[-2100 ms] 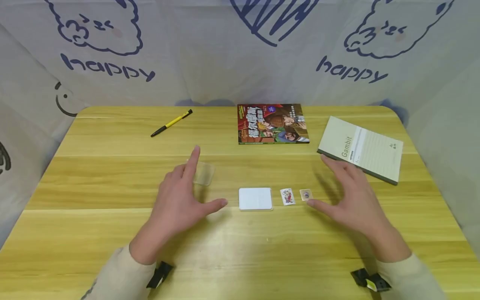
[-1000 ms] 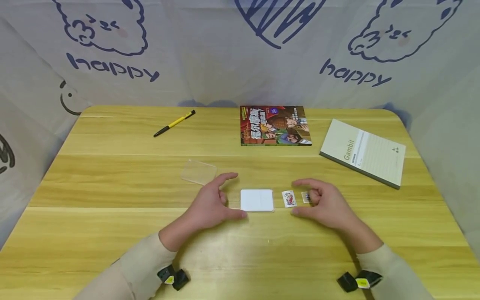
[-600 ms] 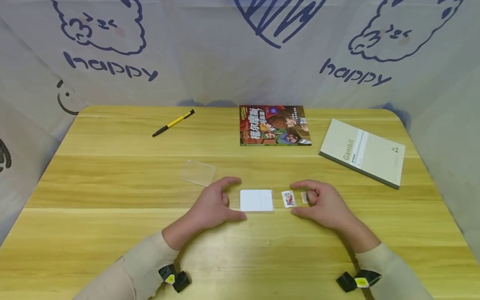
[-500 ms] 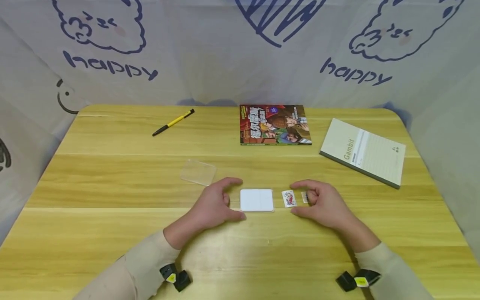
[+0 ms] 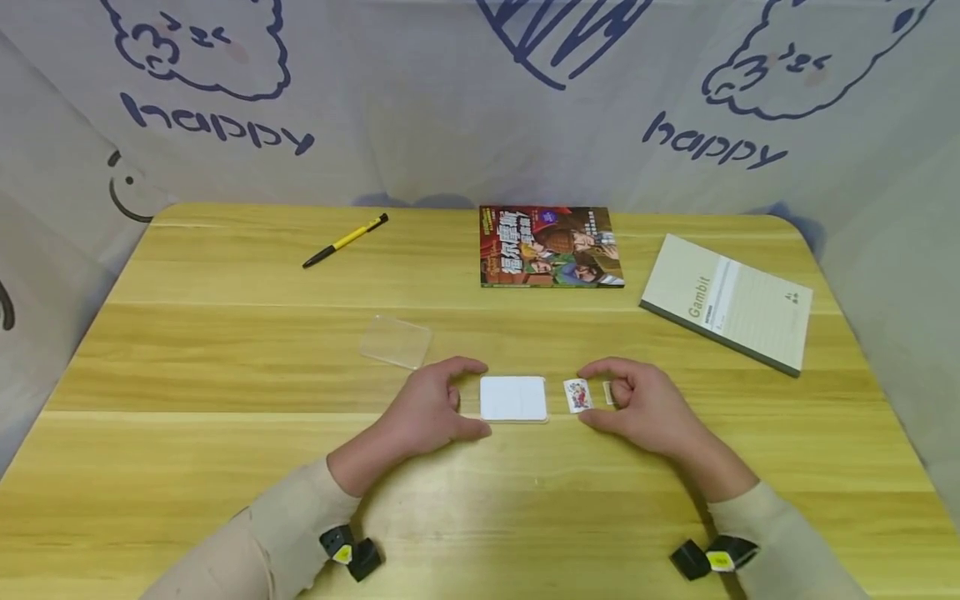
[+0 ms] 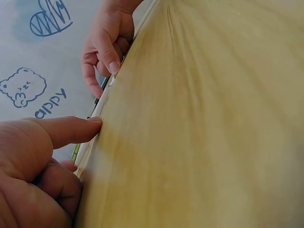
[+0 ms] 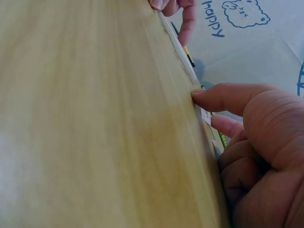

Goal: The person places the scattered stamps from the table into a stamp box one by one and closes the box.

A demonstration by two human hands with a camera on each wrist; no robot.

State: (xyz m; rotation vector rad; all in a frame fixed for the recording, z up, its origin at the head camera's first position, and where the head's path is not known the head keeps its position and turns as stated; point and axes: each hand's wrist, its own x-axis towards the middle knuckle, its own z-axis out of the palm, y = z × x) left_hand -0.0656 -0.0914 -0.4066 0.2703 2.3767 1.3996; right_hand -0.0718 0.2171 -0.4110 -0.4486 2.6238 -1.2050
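Note:
A white rectangular piece in a clear case [image 5: 513,399] lies flat at mid-table. My left hand [image 5: 412,417] is at its left end, index finger beyond the far corner and thumb at the near corner. To its right is a small picture card [image 5: 577,397]. My right hand [image 5: 652,408] has its index fingertip at the card's far edge and its thumb at the near edge, the other fingers folded. Firm contact cannot be made out. A second small square [image 5: 608,393] is partly hidden by the right hand's folded fingers. Both wrist views look low along the tabletop.
A clear plastic cover [image 5: 396,342] lies beyond my left hand. Farther back are a yellow and black pen [image 5: 346,241], a colourful comic-style book [image 5: 552,247] and a beige notebook [image 5: 727,304]. A white printed cloth [image 5: 420,100] hangs behind the wooden table [image 5: 480,508].
Both hands have come inward from a wide spread to the white piece and the picture card. Lately their thumbs and index fingers have drawn slightly closer together. The objects have not visibly moved.

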